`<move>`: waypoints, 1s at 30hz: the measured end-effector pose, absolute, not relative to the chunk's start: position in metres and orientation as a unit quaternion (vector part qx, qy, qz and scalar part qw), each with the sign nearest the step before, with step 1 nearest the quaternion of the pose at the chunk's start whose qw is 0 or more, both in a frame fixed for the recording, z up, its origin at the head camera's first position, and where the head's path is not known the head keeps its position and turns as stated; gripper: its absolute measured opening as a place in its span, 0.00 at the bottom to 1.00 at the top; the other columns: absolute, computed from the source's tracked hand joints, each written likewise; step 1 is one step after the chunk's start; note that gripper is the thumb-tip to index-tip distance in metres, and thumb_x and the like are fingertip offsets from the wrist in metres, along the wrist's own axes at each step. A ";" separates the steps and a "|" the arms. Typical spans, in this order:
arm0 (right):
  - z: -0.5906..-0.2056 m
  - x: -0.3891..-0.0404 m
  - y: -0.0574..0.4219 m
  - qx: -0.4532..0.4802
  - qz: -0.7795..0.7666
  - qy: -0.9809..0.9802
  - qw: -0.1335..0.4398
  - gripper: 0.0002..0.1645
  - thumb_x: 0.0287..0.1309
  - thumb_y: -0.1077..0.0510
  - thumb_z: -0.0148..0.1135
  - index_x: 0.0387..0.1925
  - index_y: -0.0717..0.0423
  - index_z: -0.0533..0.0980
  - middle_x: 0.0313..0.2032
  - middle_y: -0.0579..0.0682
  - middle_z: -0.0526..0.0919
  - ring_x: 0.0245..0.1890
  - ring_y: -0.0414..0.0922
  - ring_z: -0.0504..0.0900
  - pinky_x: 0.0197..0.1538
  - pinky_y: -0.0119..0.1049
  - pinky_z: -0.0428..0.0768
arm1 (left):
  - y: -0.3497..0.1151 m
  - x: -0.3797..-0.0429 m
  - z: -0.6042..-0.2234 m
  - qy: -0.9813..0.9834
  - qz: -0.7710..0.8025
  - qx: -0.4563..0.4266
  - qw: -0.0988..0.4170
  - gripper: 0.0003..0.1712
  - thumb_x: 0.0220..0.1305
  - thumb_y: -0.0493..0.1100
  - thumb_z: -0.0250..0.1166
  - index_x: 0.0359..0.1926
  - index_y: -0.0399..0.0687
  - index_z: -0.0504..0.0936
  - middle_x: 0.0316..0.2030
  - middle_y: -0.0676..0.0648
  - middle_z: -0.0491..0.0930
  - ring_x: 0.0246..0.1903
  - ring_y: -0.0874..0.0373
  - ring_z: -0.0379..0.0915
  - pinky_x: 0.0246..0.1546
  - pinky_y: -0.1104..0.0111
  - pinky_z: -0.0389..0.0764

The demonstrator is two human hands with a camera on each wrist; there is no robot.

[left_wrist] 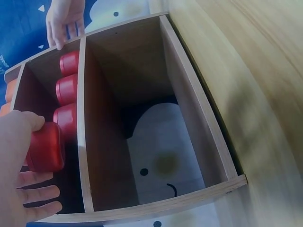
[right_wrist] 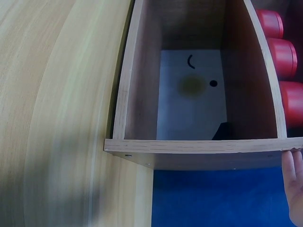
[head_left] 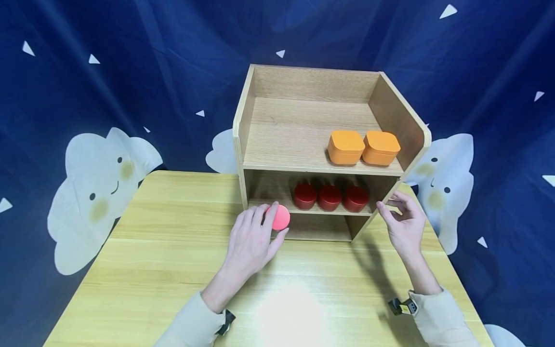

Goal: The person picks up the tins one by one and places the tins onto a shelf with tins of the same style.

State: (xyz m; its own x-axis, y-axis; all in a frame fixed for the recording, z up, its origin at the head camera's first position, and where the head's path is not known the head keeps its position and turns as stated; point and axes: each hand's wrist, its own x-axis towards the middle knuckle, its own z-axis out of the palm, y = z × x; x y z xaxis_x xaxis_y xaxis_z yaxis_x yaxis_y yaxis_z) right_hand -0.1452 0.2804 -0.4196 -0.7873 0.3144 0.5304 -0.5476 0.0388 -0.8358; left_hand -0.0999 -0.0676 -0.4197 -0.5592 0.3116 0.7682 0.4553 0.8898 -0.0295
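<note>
In the head view my left hand (head_left: pixel 253 238) holds a red lidded container (head_left: pixel 281 218) at the left front of the wooden shelf unit (head_left: pixel 299 168). The left wrist view shows the thumb on one side of this container (left_wrist: pixel 46 150), with the other fingers spread beneath. Three similar red containers (head_left: pixel 329 197) stand in a row on the middle shelf, right of the held one. My right hand (head_left: pixel 405 224) is at the unit's right side panel. In the right wrist view its straight fingers (right_wrist: pixel 292 165) touch the panel's outer face; the thumb is hidden there.
Two orange lidded boxes (head_left: pixel 346 147) stand side by side on the top shelf, near its right wall. Below the red containers is a lower compartment (left_wrist: pixel 128 94), open through to the backdrop. The unit stands on a light wooden table (head_left: pixel 173 250), before a blue cloud-print curtain (head_left: pixel 182 58).
</note>
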 end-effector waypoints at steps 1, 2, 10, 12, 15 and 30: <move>-0.419 -0.145 0.280 0.090 0.687 -0.649 0.314 0.25 0.52 0.85 0.64 0.51 0.70 0.83 0.40 0.38 0.90 0.36 0.31 0.89 0.37 0.20 0.85 | -0.067 -0.101 -0.420 -0.878 -0.085 -0.218 0.417 0.34 0.61 0.58 0.74 0.62 0.42 0.81 0.47 0.43 0.85 0.43 0.48 0.83 0.47 0.60 0.84; -0.419 -0.145 0.280 0.091 0.686 -0.650 0.314 0.25 0.52 0.85 0.64 0.51 0.70 0.83 0.40 0.38 0.90 0.36 0.31 0.89 0.37 0.19 0.85 | -0.067 -0.102 -0.419 -0.878 -0.083 -0.219 0.419 0.34 0.61 0.58 0.73 0.62 0.42 0.81 0.47 0.43 0.85 0.43 0.48 0.83 0.47 0.60 0.84; -0.419 -0.144 0.281 0.112 0.695 -0.638 0.312 0.24 0.53 0.83 0.65 0.51 0.69 0.83 0.41 0.41 0.91 0.36 0.32 0.89 0.36 0.19 0.84 | -0.063 -0.112 -0.420 -0.872 -0.069 -0.228 0.427 0.34 0.60 0.58 0.74 0.60 0.42 0.82 0.46 0.42 0.84 0.44 0.47 0.82 0.48 0.59 0.84; -0.420 -0.145 0.282 0.116 0.698 -0.635 0.311 0.23 0.53 0.84 0.65 0.51 0.71 0.83 0.41 0.42 0.91 0.36 0.33 0.89 0.36 0.19 0.84 | -0.062 -0.115 -0.420 -0.872 -0.064 -0.229 0.429 0.33 0.60 0.58 0.74 0.59 0.42 0.82 0.46 0.42 0.84 0.44 0.47 0.81 0.47 0.59 0.84; -0.420 -0.145 0.282 0.119 0.698 -0.635 0.310 0.24 0.53 0.84 0.65 0.51 0.70 0.83 0.41 0.42 0.90 0.37 0.33 0.89 0.35 0.19 0.84 | -0.061 -0.118 -0.420 -0.872 -0.057 -0.228 0.430 0.33 0.61 0.59 0.73 0.59 0.42 0.81 0.45 0.43 0.84 0.43 0.47 0.81 0.45 0.60 0.83; -0.419 -0.145 0.281 0.114 0.701 -0.634 0.308 0.26 0.51 0.84 0.65 0.51 0.67 0.84 0.41 0.42 0.91 0.37 0.33 0.89 0.35 0.19 0.84 | -0.059 -0.127 -0.418 -0.883 -0.044 -0.225 0.409 0.32 0.64 0.59 0.71 0.60 0.42 0.79 0.47 0.43 0.83 0.44 0.48 0.79 0.44 0.60 0.82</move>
